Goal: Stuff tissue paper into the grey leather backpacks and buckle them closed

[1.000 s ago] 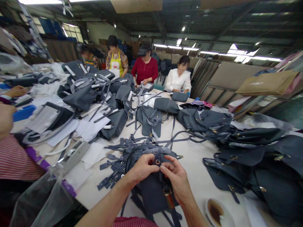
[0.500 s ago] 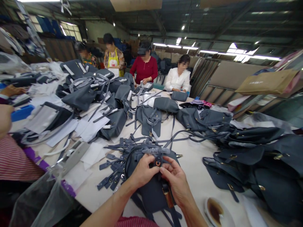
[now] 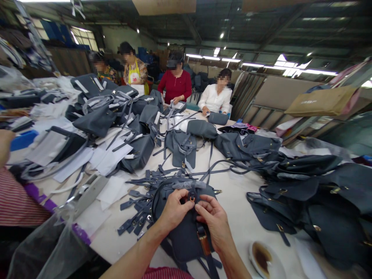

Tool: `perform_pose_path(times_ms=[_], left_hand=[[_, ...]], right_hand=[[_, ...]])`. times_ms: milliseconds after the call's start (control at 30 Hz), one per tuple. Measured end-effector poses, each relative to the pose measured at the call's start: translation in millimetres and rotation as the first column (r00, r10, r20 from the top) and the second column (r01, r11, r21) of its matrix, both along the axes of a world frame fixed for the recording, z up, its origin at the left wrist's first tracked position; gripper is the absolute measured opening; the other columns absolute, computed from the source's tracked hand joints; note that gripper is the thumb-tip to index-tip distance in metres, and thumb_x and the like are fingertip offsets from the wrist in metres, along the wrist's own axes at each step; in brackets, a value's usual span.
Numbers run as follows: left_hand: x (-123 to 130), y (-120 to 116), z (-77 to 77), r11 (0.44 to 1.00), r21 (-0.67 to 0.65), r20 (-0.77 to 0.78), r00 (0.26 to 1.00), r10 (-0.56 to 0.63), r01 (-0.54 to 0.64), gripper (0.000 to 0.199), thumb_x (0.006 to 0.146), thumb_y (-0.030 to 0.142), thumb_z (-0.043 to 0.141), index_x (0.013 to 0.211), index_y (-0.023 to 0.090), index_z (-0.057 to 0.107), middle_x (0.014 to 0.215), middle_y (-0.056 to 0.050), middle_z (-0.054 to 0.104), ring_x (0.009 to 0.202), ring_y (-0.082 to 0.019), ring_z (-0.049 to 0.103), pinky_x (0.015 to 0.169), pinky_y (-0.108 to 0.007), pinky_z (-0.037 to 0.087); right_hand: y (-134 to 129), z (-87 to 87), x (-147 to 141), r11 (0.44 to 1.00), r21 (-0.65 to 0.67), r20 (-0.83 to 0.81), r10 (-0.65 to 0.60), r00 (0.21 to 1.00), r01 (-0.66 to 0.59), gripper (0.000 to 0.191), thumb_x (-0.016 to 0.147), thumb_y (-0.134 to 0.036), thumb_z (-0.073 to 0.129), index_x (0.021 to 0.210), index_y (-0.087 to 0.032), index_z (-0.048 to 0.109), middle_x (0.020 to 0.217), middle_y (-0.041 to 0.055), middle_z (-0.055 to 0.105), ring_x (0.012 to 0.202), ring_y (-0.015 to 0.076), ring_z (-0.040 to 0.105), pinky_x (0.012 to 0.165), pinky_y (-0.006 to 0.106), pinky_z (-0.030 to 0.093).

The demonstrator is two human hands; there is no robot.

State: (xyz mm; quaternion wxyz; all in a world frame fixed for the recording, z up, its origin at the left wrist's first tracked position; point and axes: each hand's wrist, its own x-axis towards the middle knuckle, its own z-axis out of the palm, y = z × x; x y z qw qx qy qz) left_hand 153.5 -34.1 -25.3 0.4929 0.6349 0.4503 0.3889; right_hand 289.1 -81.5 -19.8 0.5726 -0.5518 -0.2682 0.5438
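A dark blue-grey bag lies in front of me on the pale table. My left hand pinches a strap at a small metal buckle near the bag's upper part. Just to its right, my right hand has its thumb and a finger closed at the same strap, the other fingers curled. Below the buckle a wider strap carries a brown and gold clasp. Many short straps with metal rings are spread left of the bag.
Bags are heaped at the left and right. A cup of brown liquid stands at the lower right. A grey device and clear plastic are at the left edge. Several people work across the table; another person's arm is at far left.
The view has shifted slightly. Both hands stay at the buckle with little movement. Across the table, the person in white has moved a hand beside a small bag.
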Motion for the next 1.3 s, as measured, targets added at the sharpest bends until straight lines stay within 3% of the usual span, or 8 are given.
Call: perform_pose_path(times_ms=[67,133,267,367,833,1033,1167,1300], left_hand=[[-0.7,0.6,3.8,0.997,-0.062,0.083,0.996,-0.032,0.037,0.003,0.066,0.016,0.059,0.068,0.016,0.059,0.067,0.003,0.052,0.068,-0.013,0.046,0.065,-0.024,0.035],[-2.6,1.9,9.9,0.985,-0.151,0.174,0.983,-0.061,0.088,0.01,0.063,0.015,0.059,0.072,0.015,0.06,0.069,0.003,0.055,0.067,-0.013,0.047,0.065,-0.024,0.036],[-8.5,5.5,20.2,0.914,-0.33,0.279,0.949,-0.146,0.237,0.013,0.059,0.017,0.06,0.071,0.013,0.063,0.068,0.002,0.058,0.065,-0.012,0.048,0.064,-0.024,0.034],[-11.1,8.2,21.7,0.877,-0.38,0.303,0.936,-0.181,0.292,0.013,0.057,0.017,0.062,0.068,0.012,0.065,0.064,0.003,0.058,0.063,-0.011,0.046,0.063,-0.024,0.032],[-12.2,16.8,16.1,0.862,-0.415,0.322,0.933,-0.16,0.291,0.017,0.053,0.018,0.066,0.07,0.013,0.065,0.065,0.003,0.06,0.062,-0.012,0.049,0.065,-0.025,0.035],[-6.9,17.1,11.5,0.895,-0.363,0.276,0.947,-0.163,0.26,0.009,0.055,0.017,0.062,0.063,0.013,0.063,0.059,0.005,0.056,0.06,-0.011,0.045,0.061,-0.024,0.031],[-4.7,16.5,9.5,0.923,-0.322,0.26,0.957,-0.129,0.212,0.008,0.056,0.016,0.058,0.063,0.014,0.06,0.061,0.005,0.055,0.062,-0.011,0.045,0.061,-0.024,0.032],[-5.0,14.5,7.4,0.928,-0.312,0.257,0.959,-0.122,0.201,0.011,0.057,0.016,0.056,0.066,0.014,0.061,0.063,0.004,0.056,0.063,-0.012,0.047,0.062,-0.024,0.033]], right_hand=[[-0.1,-1.5,-0.4,1.0,-0.01,-0.017,-0.017,1.0,0.017,0.052,0.053,-0.037,0.088,0.092,-0.018,0.06,0.069,-0.0042,0.066,0.059,0.0087,0.059,0.048,0.015,0.049],[-0.3,-2.5,-0.3,1.0,-0.016,-0.053,-0.021,0.998,0.02,0.05,0.053,-0.036,0.089,0.089,-0.018,0.06,0.071,-0.0038,0.067,0.059,0.0086,0.059,0.048,0.015,0.049],[-1.3,-4.5,-0.7,1.0,-0.012,-0.172,0.012,0.985,-0.014,0.045,0.053,-0.032,0.09,0.085,-0.019,0.061,0.07,-0.0056,0.064,0.057,0.0062,0.056,0.048,0.014,0.049],[-1.7,-7.3,-1.4,0.999,-0.003,-0.199,0.032,0.979,-0.034,0.042,0.055,-0.03,0.089,0.085,-0.02,0.062,0.07,-0.0057,0.063,0.057,0.0061,0.055,0.046,0.014,0.048],[-0.4,-7.7,-2.0,1.0,0.018,-0.154,0.026,0.988,-0.024,0.033,0.057,-0.03,0.087,0.077,-0.021,0.063,0.065,-0.0071,0.056,0.054,0.0067,0.051,0.045,0.015,0.047],[0.1,-7.5,-5.8,1.0,0.018,-0.043,-0.016,0.999,0.017,0.036,0.055,-0.035,0.088,0.075,-0.02,0.063,0.063,-0.0058,0.058,0.055,0.0085,0.054,0.045,0.016,0.047],[-0.7,-5.8,-6.5,0.999,-0.02,-0.122,-0.033,0.992,0.031,0.039,0.054,-0.039,0.088,0.077,-0.019,0.064,0.067,-0.0038,0.063,0.063,0.0116,0.063,0.057,0.022,0.056],[-0.8,-6.2,-3.5,0.999,-0.041,-0.114,0.018,0.993,-0.023,0.038,0.056,-0.039,0.087,0.078,-0.019,0.063,0.064,-0.0041,0.064,0.063,0.0114,0.064,0.059,0.021,0.055]])
